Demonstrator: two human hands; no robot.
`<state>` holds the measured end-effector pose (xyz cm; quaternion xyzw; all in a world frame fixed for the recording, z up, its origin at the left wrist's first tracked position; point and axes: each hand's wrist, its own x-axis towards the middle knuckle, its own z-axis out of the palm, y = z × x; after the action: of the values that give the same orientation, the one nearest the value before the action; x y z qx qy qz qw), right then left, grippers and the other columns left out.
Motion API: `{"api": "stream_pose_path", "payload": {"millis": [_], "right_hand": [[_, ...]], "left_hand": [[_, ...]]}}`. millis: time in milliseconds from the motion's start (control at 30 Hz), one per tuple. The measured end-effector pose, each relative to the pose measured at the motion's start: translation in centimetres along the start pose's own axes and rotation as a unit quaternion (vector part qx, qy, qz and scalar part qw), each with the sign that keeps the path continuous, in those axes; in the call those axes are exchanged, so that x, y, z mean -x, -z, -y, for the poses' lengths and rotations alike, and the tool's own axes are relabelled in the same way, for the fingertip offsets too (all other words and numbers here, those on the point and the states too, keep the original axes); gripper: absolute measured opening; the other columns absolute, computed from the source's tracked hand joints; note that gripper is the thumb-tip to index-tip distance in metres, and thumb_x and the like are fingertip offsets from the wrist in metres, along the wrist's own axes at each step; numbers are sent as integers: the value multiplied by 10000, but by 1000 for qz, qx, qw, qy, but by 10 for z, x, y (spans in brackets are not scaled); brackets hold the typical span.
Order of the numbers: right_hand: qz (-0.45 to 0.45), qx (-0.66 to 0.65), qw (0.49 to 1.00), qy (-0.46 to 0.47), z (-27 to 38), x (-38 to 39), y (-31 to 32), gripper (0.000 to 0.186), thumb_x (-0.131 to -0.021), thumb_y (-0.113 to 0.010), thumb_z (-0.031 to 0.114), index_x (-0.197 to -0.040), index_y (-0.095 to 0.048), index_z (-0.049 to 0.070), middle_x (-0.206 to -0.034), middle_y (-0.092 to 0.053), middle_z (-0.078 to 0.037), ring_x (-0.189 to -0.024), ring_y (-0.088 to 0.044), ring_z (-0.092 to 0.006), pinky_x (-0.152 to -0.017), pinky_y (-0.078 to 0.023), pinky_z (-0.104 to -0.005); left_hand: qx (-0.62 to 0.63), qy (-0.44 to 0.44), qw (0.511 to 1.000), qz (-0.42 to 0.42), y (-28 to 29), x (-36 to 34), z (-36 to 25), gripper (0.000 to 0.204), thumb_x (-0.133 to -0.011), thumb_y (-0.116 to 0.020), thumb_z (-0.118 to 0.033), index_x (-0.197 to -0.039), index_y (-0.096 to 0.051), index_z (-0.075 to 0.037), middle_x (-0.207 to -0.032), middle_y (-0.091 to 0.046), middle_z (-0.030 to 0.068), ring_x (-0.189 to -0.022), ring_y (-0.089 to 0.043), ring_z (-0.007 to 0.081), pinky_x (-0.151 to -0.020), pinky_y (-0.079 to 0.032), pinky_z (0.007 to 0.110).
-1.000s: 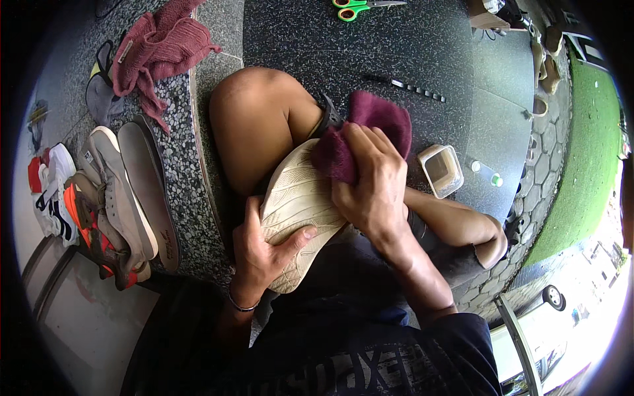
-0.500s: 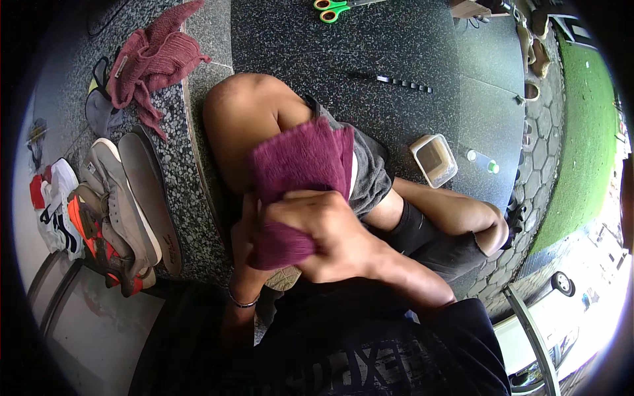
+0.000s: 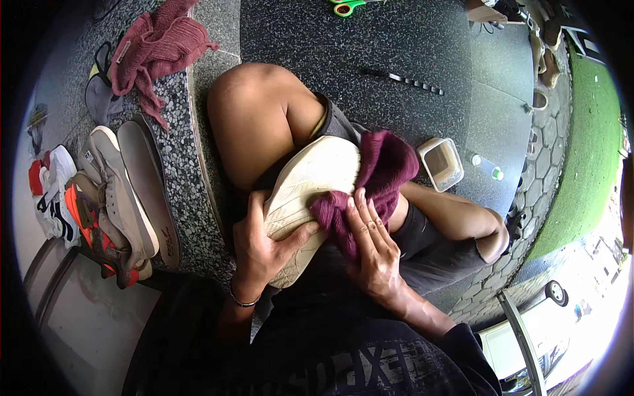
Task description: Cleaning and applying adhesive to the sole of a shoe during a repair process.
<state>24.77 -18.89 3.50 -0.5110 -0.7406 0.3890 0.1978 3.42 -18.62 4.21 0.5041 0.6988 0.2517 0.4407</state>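
With fingers of the left hand [image 3: 259,253], gripping a cream outsole [image 3: 316,173].
With the right hand [image 3: 378,259], touching maroon cloth [image 3: 388,162], unclear if gripping; apparently mid-wipe, with unknown remainder.

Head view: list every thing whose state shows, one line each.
Beige sole, tread side up, held
Left hand, closed on the sole
Maroon cloth, bunched, partly over the sole
Right hand, laid on the maroon cloth; grip unclear
Plastic tub, open at the top
Clear bottle, capped
Pink cloth, crumpled
Scissors, partly out of frame; blades unclear
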Motion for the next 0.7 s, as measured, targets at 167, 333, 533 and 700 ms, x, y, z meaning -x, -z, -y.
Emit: {"api": "stream_pose_path", "payload": {"millis": [167, 333, 533, 700], "right_hand": [[31, -198, 971, -128, -14, 20, 38, 305, -860, -557, -28, -1149, -643, -77, -1044, -719, -212, -899, -732, -318, -821, -581, -387], [-329, -230, 901, -162, -27, -25, 47, 323, -939, -668, -13, -1204, -484, -24, -1051, -598, -94, -921, -583, -152, -861, -482, -277], [-8, -55, 998, 34, -9, -20, 4, 423, -750, -779, 303, -1095, -637, 103, -1035, -554, -132, -952, -525, -345, -823, -407, -462], [-58, 78, 994, 55, -1, -84, -15, 310, -792, -719, 309, -1027, -603, 143, -1050, -516, -135, -978, -481, -344, -815, -374, -482]], "left_hand": [[45, -22, 998, -25, -4, 0, 5, 655, -824, -889, -375, -1215, -532, 10, -1027, -753, 218, -935, -771, 317, -773, -618, 395], [76, 7, 997, -10, -4, 2, 2, 650, -836, -883, -356, -1227, -520, 17, -1066, -748, 222, -967, -765, 311, -825, -618, 382], [38, -45, 998, -25, -6, -1, 12, 663, -806, -905, -337, -1234, -538, 12, -1058, -746, 212, -985, -759, 308, -816, -611, 401], [76, 8, 997, -11, 2, 5, 7, 643, -813, -901, -334, -1210, -546, 27, -1050, -740, 212, -966, -753, 271, -802, -606, 388]]}}
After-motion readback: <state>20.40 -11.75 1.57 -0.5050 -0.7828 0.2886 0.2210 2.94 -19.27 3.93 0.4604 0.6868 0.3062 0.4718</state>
